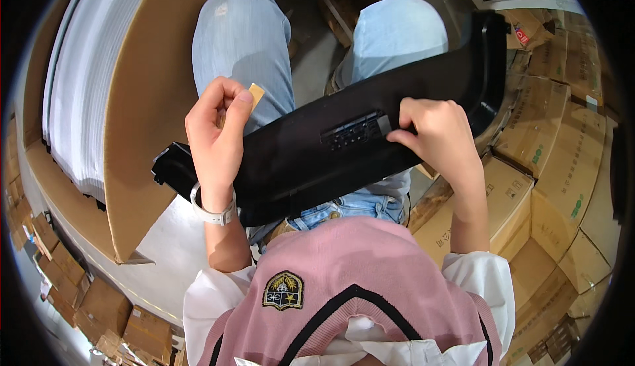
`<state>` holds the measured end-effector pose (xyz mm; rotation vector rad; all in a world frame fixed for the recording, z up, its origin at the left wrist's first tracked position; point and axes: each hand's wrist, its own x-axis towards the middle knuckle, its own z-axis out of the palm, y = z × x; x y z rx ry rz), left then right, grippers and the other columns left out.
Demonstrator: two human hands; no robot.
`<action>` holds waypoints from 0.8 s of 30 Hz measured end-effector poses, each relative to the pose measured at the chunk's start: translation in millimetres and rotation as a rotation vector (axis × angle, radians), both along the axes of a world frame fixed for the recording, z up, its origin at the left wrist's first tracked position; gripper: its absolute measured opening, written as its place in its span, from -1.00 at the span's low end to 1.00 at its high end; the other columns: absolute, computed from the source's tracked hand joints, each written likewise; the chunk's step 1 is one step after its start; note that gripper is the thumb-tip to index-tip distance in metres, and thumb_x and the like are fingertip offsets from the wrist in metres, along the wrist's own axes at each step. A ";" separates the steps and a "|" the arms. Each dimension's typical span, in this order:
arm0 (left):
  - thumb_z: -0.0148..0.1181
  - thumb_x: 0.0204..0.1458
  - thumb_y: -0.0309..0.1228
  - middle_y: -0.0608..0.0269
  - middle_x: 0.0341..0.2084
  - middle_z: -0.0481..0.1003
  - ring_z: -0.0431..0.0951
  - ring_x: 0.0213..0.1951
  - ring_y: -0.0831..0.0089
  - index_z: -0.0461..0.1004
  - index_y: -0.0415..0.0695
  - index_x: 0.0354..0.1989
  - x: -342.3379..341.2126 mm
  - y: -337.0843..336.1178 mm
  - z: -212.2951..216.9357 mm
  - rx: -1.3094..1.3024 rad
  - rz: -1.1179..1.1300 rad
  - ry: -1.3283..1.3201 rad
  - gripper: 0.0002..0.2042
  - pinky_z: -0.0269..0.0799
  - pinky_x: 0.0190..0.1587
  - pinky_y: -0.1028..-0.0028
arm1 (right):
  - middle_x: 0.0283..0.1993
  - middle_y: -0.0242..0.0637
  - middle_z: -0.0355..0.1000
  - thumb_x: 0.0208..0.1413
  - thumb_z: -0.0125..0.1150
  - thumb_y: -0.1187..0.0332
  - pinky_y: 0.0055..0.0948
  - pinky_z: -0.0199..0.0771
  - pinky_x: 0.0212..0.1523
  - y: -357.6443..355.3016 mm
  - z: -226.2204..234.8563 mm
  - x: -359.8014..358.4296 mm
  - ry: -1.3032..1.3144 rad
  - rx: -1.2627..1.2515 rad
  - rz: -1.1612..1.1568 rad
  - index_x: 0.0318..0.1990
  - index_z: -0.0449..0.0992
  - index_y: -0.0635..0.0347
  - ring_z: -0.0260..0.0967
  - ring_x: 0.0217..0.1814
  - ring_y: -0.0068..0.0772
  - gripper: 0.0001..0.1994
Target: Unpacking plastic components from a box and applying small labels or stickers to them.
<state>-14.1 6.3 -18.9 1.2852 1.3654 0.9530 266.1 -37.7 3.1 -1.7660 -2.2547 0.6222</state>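
Two bare hands in the head view, both over a long black plastic panel [284, 161]. Pinches a small tan strip [257, 93] narrowly between thumb and finger of the left hand [215, 128], raised just beside the upper edge of the panel. Wears a white wristband [215, 215] on that same arm. Brings the right hand [440, 131] down on the panel, fingers curled, thumb tip at the right end of a slotted recess [354, 132]; cannot tell about any item caught in that grip. Rests the panel across the lap, aslant, right end farther from the body than the left, over blue jeans [241, 42]. To the left, a large open carton [149, 95] with a stack of white sheets [99, 81] standing inside. To the right, piled cardboard boxes [552, 161]. At the bottom, a pink vest [370, 253] with a dark badge [283, 291] over white sleeves [479, 283].
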 end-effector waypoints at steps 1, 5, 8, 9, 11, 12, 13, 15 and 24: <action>0.07 0.06 -0.52 0.54 -0.64 0.20 0.08 -0.55 0.77 0.33 -0.23 -0.51 -2.2 1.9 4.2 -0.011 0.026 -0.023 -0.87 -0.04 -0.52 0.69 | -0.68 -0.25 0.25 -0.33 0.47 0.33 -0.41 0.17 -0.64 2.3 4.3 4.4 0.027 0.009 0.097 -0.61 0.37 0.22 0.22 -0.68 -0.25 -0.69; -0.05 0.13 -0.45 0.51 -0.65 0.20 0.09 -0.61 0.77 0.25 -0.11 -0.54 -4.6 -4.7 17.8 -0.127 0.026 -0.249 -0.82 -0.03 -0.56 0.69 | -0.66 -0.28 0.29 -0.34 0.47 0.15 -0.35 0.28 -0.62 -16.6 24.7 31.6 0.155 0.051 0.235 -0.63 0.43 0.14 0.31 -0.63 -0.21 -0.67; -0.09 0.14 -0.44 0.13 -0.39 0.48 0.11 -0.64 0.74 0.22 -0.10 -0.49 -7.2 -12.9 27.2 -0.178 -0.080 -0.550 -0.85 0.01 -0.60 0.70 | -0.64 -0.35 0.24 -0.27 0.39 0.10 -0.39 0.35 -0.57 -35.7 16.8 29.6 -0.139 0.074 0.463 -0.64 0.35 0.10 0.36 -0.55 -0.33 -0.65; -0.06 0.14 -0.41 0.09 -0.36 0.50 0.12 -0.64 0.74 0.23 -0.10 -0.50 -4.6 -17.4 28.8 -0.178 -0.130 -0.609 -0.84 0.04 -0.59 0.71 | -0.62 -0.36 0.27 -0.27 0.35 0.20 -0.41 0.35 -0.57 -40.4 10.6 30.3 -0.142 0.116 0.518 -0.62 0.36 0.10 0.36 -0.56 -0.36 -0.73; 0.04 0.05 -0.47 0.08 -0.36 0.51 0.16 -0.62 0.71 0.25 -0.10 -0.53 -4.0 -30.6 42.4 -0.149 -0.214 -0.583 -0.85 0.13 -0.56 0.69 | -0.61 -0.41 0.23 -0.34 0.28 0.32 -0.46 0.35 -0.58 -50.0 -3.8 32.8 -0.220 0.223 0.665 -0.63 0.33 0.08 0.32 -0.57 -0.45 -0.80; 0.07 -0.02 -0.54 0.09 -0.39 0.52 0.26 -0.59 0.65 0.24 -0.11 -0.55 -2.0 -38.7 54.4 -0.051 -0.306 -0.587 -0.85 0.21 -0.52 0.64 | -0.61 -0.42 0.21 -0.34 0.28 0.32 -0.47 0.34 -0.58 -54.5 1.0 32.7 -0.209 0.252 0.677 -0.65 0.31 0.08 0.30 -0.58 -0.45 -0.79; 0.09 -0.10 -0.58 0.08 -0.41 0.53 0.37 -0.54 0.56 0.27 -0.12 -0.59 -3.0 -48.0 60.8 -0.039 -0.422 -0.643 -0.86 0.29 -0.49 0.57 | -0.60 -0.42 0.19 -0.34 0.29 0.33 -0.48 0.33 -0.58 -54.7 7.0 33.4 -0.200 0.278 0.688 -0.67 0.28 0.07 0.28 -0.58 -0.46 -0.77; 0.05 -0.13 -0.59 0.16 -0.51 0.48 0.42 -0.54 0.53 0.29 -0.16 -0.64 -9.6 -59.1 90.6 0.187 -0.823 -0.460 -0.88 0.31 -0.48 0.55 | -0.62 -0.44 0.16 -0.32 0.31 0.32 -0.49 0.31 -0.60 -49.2 37.3 32.4 -0.158 0.314 0.668 -0.68 0.25 0.07 0.27 -0.60 -0.47 -0.73; 0.02 0.08 -0.12 -0.02 -0.57 0.45 0.44 -0.57 0.01 0.41 -0.21 -0.45 38.6 -84.9 121.3 0.357 -1.488 -0.630 -0.65 0.25 -0.60 0.23 | -0.74 -0.45 0.05 -0.30 0.45 0.20 -0.48 0.10 -0.74 -57.0 179.2 44.0 -0.088 0.402 0.474 -0.72 0.30 0.07 0.16 -0.74 -0.47 -0.64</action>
